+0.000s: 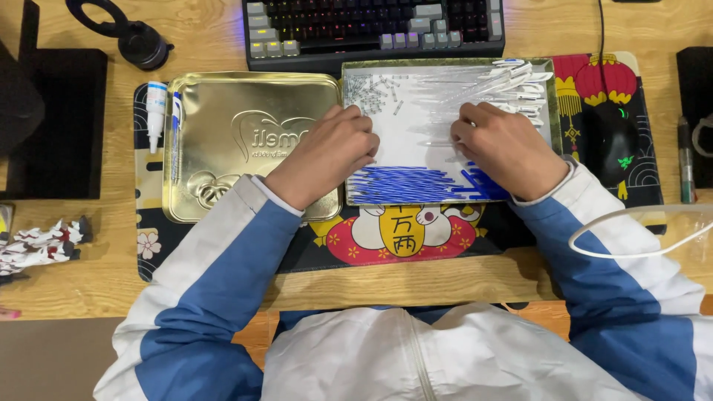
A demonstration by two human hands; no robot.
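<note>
My left hand (330, 152) rests knuckles-up on the left edge of a shallow tin tray (553, 111) lined with white paper, fingers curled; whether it pinches anything is hidden. My right hand (509, 148) lies curled over the tray's middle. The tray holds a row of blue pen refills (416, 186) along its near edge, clear pen barrels (512, 82) at the far right and small metal springs (371, 93) at the far left. A gold tin lid (223, 141) lies just left of the tray.
A keyboard (371, 30) sits behind the tray. A black mouse (613, 145) lies on the patterned desk mat (148, 252) at right. A glue bottle (156, 111) and a blue pen (176, 134) lie left of the lid. A white cable (631, 252) loops at right.
</note>
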